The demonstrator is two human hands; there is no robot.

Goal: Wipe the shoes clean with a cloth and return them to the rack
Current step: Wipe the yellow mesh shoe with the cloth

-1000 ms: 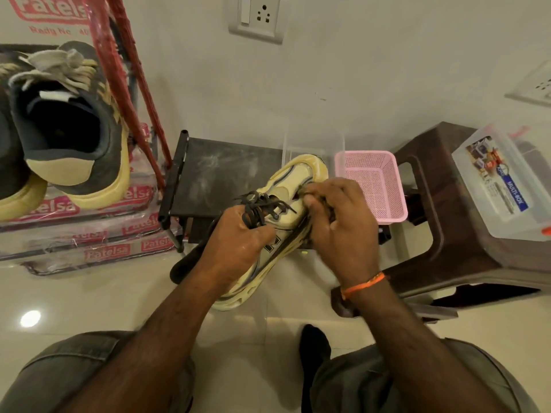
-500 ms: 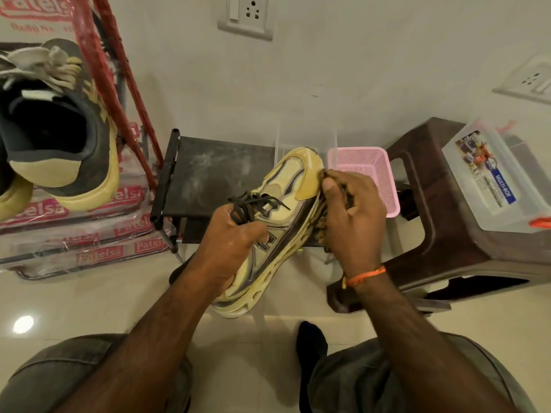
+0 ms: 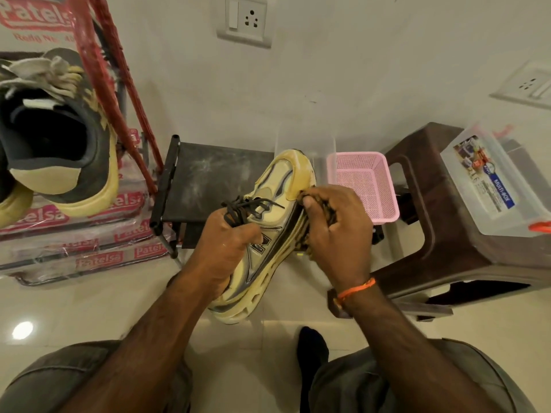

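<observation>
A pale yellow sneaker [image 3: 275, 186] with dark laces and a chunky sole is held in the air at the centre, toe pointing away. My left hand [image 3: 228, 248] grips it at the opening by the laces. My right hand [image 3: 337, 228] holds a bunched dark, yellow-flecked cloth [image 3: 323, 211] against the shoe's right side and sole edge. A dark grey sneaker with a yellow sole [image 3: 59, 135] sits on the red-framed rack [image 3: 101, 64] at the upper left, with another yellow sole partly visible beside it.
A low black shelf [image 3: 205, 174] stands against the wall behind the shoe. A pink mesh basket [image 3: 365, 183] sits to its right. A brown plastic stool [image 3: 432, 210] carries a clear lidded box [image 3: 492, 180]. Wrapped packages [image 3: 74, 234] lie under the rack. Wall sockets above.
My right hand with the cloth has slid from the shoe's top near the laces to its right side, now lower along the sole edge. The shoe has tilted slightly, toe more upright.
</observation>
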